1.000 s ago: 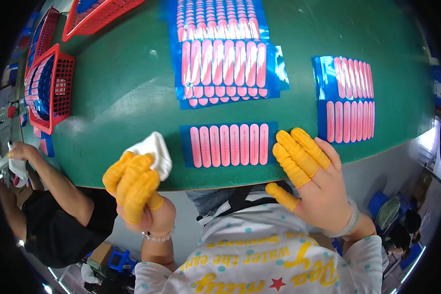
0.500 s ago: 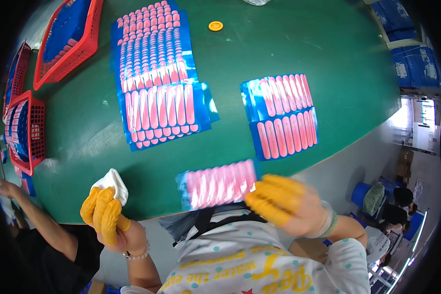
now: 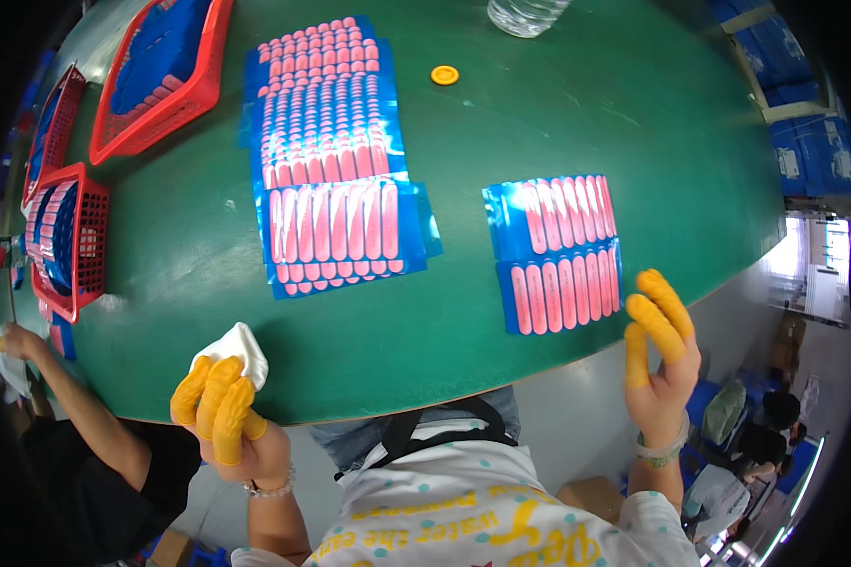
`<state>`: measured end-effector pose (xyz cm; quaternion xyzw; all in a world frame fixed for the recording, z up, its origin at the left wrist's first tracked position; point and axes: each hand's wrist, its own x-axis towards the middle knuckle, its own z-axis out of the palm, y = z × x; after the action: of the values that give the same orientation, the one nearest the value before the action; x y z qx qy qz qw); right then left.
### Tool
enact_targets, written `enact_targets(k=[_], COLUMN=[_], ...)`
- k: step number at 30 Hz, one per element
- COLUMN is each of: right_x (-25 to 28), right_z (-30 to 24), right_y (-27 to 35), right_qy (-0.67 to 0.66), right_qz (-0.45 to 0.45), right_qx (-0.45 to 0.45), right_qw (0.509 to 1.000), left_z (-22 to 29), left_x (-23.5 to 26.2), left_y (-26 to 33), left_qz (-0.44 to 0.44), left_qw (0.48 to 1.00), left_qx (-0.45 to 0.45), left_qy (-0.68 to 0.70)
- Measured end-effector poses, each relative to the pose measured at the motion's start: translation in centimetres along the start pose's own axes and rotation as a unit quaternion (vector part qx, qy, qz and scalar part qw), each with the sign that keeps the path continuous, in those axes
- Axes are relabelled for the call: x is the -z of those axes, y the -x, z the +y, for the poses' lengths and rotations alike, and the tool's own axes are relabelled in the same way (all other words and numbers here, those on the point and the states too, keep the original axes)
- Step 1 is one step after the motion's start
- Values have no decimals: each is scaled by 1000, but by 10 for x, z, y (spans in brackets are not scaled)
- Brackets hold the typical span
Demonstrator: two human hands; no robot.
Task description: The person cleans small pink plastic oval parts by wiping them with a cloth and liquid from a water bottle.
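Note:
My left hand (image 3: 225, 420), with yellow covers on its fingers, is closed on a folded white cloth (image 3: 240, 352) at the table's front edge. My right hand (image 3: 662, 359), its fingers covered in yellow too, is raised at the front right with fingers apart and nothing in them. It is nearest to a shiny blue sheet bearing a row of pink, round-ended strips (image 3: 565, 291). Another such sheet (image 3: 567, 213) lies directly behind that one. Left of these, many more sheets (image 3: 336, 222) overlap in a long stack running away from me.
Red plastic baskets (image 3: 213, 71) with blue and pink sheets stand along the left. A yellow ring-shaped piece (image 3: 444, 75) and a clear container (image 3: 525, 17) are on the green table (image 3: 671, 123) at the back. A co-worker's arm (image 3: 90, 411) reaches in at the left.
The pink-stripped sheet by my right hand at the front edge has gone from there; where it lies I cannot tell. That hand has moved right and opened. The view has shifted slightly.

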<state>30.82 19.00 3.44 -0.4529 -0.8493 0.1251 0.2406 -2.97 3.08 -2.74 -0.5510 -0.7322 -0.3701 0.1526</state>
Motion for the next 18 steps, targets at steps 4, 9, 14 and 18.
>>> enact_targets(k=[4,9,14,18], right_x=[14,-46,-91,-80], right_z=[-25,-93,-119,-116], right_y=[-1,-47,-75,-48], right_qy=[4,-48,38,68], right_qz=[-32,-167,-163,-266], right_qx=[63,142,167,174], right_qw=[997,974,972,946], left_z=[7,8,8,7], left_x=[5,3,5,8], left_y=[-9,-11,-6,-5], left_qz=[-40,-33,-21,-30], left_qw=[999,999,999,999], left_qx=[-9,-34,-21,10], left_qy=[-2,-9,-16,9])
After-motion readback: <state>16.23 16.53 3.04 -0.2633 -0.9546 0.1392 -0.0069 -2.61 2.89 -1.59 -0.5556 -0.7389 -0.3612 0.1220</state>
